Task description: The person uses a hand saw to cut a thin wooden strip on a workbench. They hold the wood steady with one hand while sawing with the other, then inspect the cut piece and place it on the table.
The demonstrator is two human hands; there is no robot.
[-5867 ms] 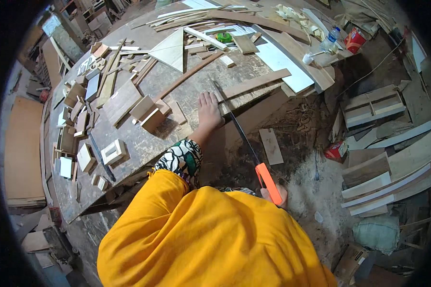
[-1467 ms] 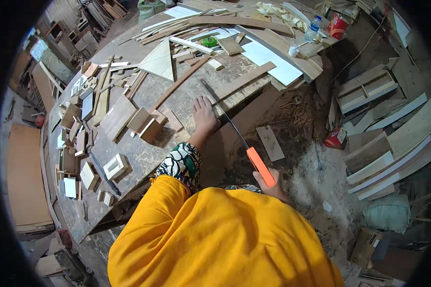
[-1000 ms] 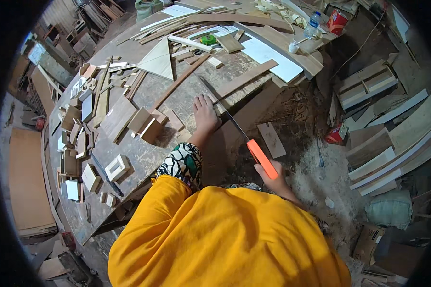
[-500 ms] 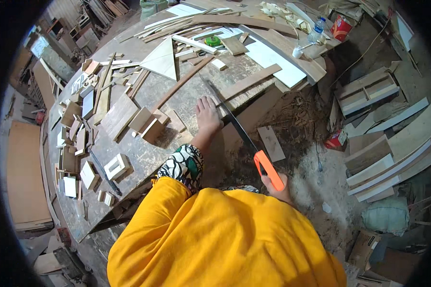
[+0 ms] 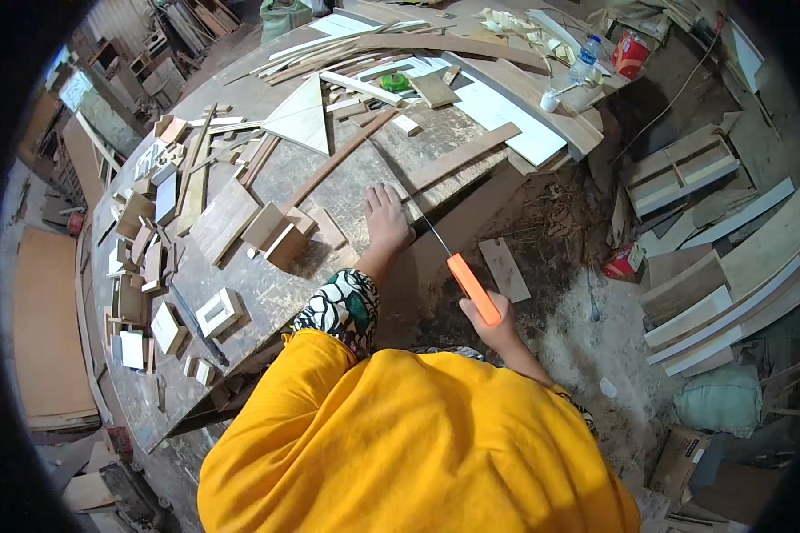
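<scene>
My left hand point(image 5: 385, 216) lies with flattened fingers at the front edge of the workbench point(image 5: 284, 186), against the end of a narrow wooden plank point(image 5: 467, 153) and pressing down there. My right hand point(image 5: 489, 315) is closed round the orange handle point(image 5: 468, 281) of a handsaw, below the bench edge. The thin saw blade point(image 5: 433, 229) runs up from the handle across the plank, just right of my left fingers.
Offcuts, small wooden boxes point(image 5: 289, 244), a green tape measure point(image 5: 395, 83), a white board point(image 5: 533, 138), a water bottle point(image 5: 588, 54) and a red can point(image 5: 631, 53) lie on the bench. Boards point(image 5: 729, 302), a wooden frame point(image 5: 680, 173) and a sack point(image 5: 718, 400) are on the floor at right.
Over the last half second my right hand and the saw handle have moved forward and left, toward the plank, after drawing back. My left hand stays in the same place on the bench.
</scene>
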